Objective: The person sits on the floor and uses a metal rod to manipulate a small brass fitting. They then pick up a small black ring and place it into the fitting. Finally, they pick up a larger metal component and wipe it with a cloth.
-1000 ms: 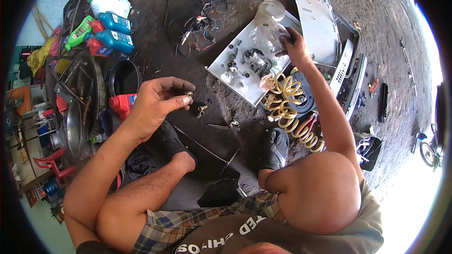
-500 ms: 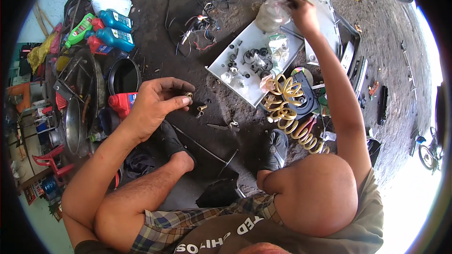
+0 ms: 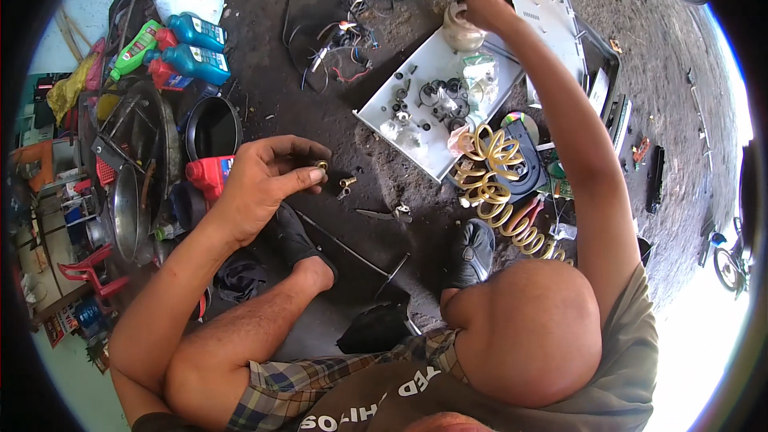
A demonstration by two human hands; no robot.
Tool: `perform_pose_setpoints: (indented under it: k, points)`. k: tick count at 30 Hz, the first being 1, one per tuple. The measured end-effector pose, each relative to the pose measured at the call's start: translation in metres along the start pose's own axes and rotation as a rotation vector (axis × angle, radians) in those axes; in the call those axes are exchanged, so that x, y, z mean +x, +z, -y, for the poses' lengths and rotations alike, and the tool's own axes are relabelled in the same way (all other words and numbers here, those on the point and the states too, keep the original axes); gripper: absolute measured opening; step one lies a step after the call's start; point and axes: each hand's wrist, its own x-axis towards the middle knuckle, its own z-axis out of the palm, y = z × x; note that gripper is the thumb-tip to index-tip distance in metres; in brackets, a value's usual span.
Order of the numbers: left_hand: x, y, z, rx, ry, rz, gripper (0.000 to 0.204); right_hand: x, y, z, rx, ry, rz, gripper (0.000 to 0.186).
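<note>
My left hand [image 3: 268, 180] holds a small brass-coloured fitting [image 3: 322, 166] between thumb and fingers, above the dark ground. Another small brass fitting [image 3: 347, 183] lies beside it. My right hand [image 3: 486, 8] is stretched out over a round translucent container [image 3: 464, 36] at the back corner of a white metal tray [image 3: 388, 140]; its fingertips are mostly hidden. The tray holds black rings and small parts [image 3: 436, 100] and clear plastic bags [image 3: 480, 80]. A coil of yellow hose [image 3: 492, 160] lies at the tray's front right.
Bottles [image 3: 196, 64], a black basin [image 3: 212, 132] and metal clutter crowd the left. Tangled wires [image 3: 336, 48] lie at the back; a metal panel [image 3: 540, 8] stands behind the tray. A long rod [image 3: 344, 248] lies between my feet. A motorbike [image 3: 728, 264] is at the far right.
My right hand has moved from over the tray, where it gripped a clear plastic bag, up and back to the round container. My left hand has stayed put with the fitting.
</note>
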Motion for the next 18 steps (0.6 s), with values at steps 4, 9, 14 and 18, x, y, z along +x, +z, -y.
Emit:
perform_pose_setpoints:
  k: [4, 9, 14, 18]
  points:
    - [-0.001, 0.0, 0.001, -0.014, -0.006, 0.001, 0.029, -0.007, -0.013, -0.004, 0.132, -0.037, -0.077, 0.017]
    - [0.001, 0.004, -0.003, -0.014, 0.006, 0.017, 0.029, -0.025, 0.009, -0.003, 0.039, 0.054, -0.009, 0.022]
    - [-0.002, 0.0, -0.002, -0.015, -0.002, 0.009, 0.029, -0.064, -0.004, 0.018, 0.211, 0.022, -0.466, 0.026]
    - [0.004, 0.005, -0.007, -0.015, 0.011, 0.025, 0.028, -0.117, 0.052, 0.002, 0.125, 0.024, -0.134, 0.026]
